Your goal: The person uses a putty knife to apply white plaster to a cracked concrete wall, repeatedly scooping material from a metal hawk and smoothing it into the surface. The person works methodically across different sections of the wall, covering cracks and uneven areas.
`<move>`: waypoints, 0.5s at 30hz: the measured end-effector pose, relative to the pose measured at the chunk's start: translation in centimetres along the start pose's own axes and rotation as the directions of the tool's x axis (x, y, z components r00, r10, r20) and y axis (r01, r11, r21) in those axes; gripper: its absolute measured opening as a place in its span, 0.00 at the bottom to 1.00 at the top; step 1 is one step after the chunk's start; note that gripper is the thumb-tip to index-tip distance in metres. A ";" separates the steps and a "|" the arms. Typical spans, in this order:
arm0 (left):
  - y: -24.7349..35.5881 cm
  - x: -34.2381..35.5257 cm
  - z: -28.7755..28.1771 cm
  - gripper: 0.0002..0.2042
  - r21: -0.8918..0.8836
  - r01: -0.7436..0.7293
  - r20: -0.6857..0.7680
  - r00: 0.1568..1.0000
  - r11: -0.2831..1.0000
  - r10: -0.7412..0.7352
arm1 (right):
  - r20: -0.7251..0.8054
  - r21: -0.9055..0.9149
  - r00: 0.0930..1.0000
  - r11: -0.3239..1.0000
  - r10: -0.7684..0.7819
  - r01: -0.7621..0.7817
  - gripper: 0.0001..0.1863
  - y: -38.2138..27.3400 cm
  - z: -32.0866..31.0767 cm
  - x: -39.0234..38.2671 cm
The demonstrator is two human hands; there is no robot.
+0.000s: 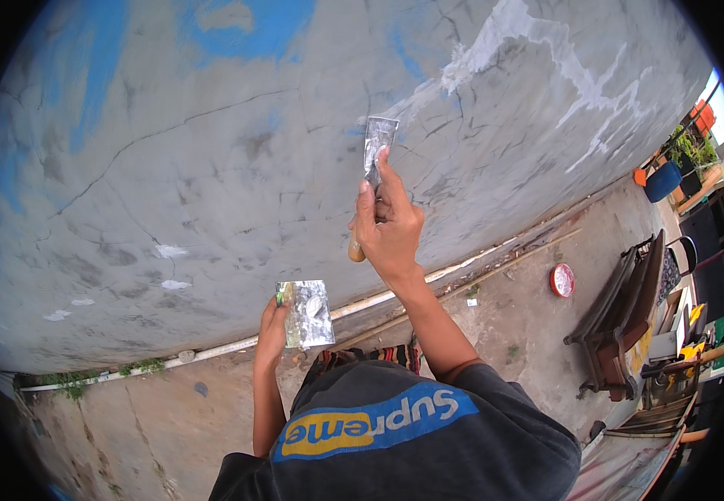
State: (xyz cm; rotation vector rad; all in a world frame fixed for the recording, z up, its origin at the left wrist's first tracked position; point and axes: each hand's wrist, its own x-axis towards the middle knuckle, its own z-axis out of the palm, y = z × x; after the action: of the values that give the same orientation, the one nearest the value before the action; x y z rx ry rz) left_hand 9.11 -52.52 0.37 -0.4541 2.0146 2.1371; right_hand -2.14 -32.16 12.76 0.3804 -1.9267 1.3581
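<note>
Putty knife pressed to a cracked grey wall

The right hand (388, 225) is wrapped tight around the wooden handle of a putty knife (376, 146), blade against the wall (211, 167). Lower left, the left hand (273, 327) pinches a smeared metal plate (307, 313) by its edge, near a wooden bench (621, 309) far right.

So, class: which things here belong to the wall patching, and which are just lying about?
In use: putty knife in right hand; filler-smeared metal plate in left hand; cracked wall.
Lying about: red lid, wooden bench, blue barrel.
</note>
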 end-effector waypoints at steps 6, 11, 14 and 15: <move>-1.2 0.6 -0.6 0.20 -0.008 0.003 0.000 1.000 1.000 -0.003 | -0.019 0.075 0.998 0.996 -0.057 0.058 0.26 -0.8 0.9 -2.5; -1.3 0.9 -0.6 0.20 -0.014 0.006 0.006 1.000 1.000 -0.006 | -0.113 0.091 0.990 0.992 -0.081 0.091 0.25 0.8 2.8 -0.6; -0.8 0.4 -0.2 0.21 -0.014 0.054 -0.050 0.997 0.998 -0.055 | -0.098 0.009 0.980 0.984 -0.174 0.175 0.26 2.1 3.9 -0.9; -0.6 0.7 -0.4 0.21 -0.023 0.059 -0.029 0.998 0.998 -0.060 | -0.095 -0.021 0.979 0.983 -0.183 0.182 0.25 2.5 4.1 -1.3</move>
State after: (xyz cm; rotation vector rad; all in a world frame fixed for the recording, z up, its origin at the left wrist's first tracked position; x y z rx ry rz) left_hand 8.70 -52.91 -0.47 -0.5458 1.9692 2.1314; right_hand -4.40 -35.10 9.38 0.4653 -1.7743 1.2223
